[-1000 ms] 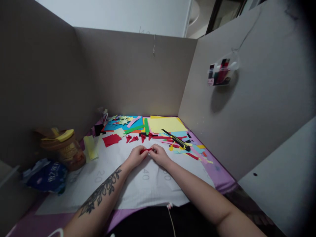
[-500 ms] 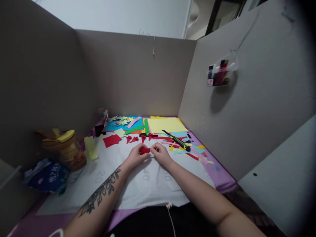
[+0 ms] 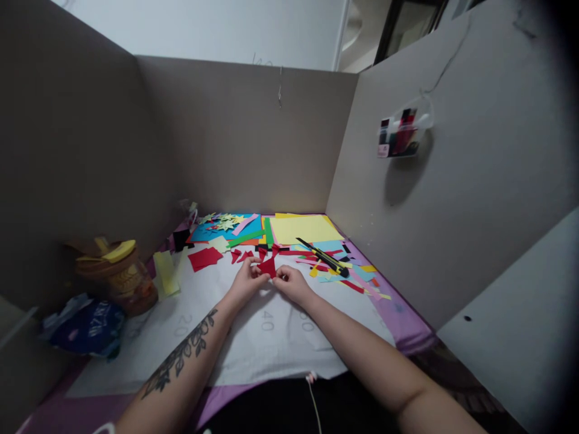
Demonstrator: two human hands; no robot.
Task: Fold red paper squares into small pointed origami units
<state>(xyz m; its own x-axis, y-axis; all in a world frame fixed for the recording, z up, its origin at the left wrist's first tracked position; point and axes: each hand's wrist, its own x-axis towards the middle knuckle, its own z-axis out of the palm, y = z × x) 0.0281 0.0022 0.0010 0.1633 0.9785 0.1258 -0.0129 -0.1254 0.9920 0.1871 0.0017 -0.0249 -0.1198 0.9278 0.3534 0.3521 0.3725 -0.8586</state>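
Between both hands, over the middle of the white sheet [image 3: 253, 337], is a small piece of red paper [image 3: 268, 267] with a pointed shape. My left hand [image 3: 248, 278] pinches its left and lower side. The fingertips of my right hand [image 3: 289, 282] are closed on its lower right corner. Just beyond the hands lie small folded red pieces [image 3: 236, 255]. A stack of red paper [image 3: 205, 258] rests to their left. The black and yellow cutter [image 3: 325, 259] lies on paper strips at the right.
Yellow sheets [image 3: 305, 229] and a blue sheet [image 3: 203, 231] bearing paper stars [image 3: 228, 222] lie at the back. Paper scraps [image 3: 357, 274] spread at the right. A jar [image 3: 131, 280] and a blue packet [image 3: 88, 325] stand at the left. Grey partitions [image 3: 253, 138] surround the table.
The red paper, earlier a narrow band between my fingers, now shows a wider, pointed face. My right fingertips have shifted slightly down along it, and my left fingers are more spread.
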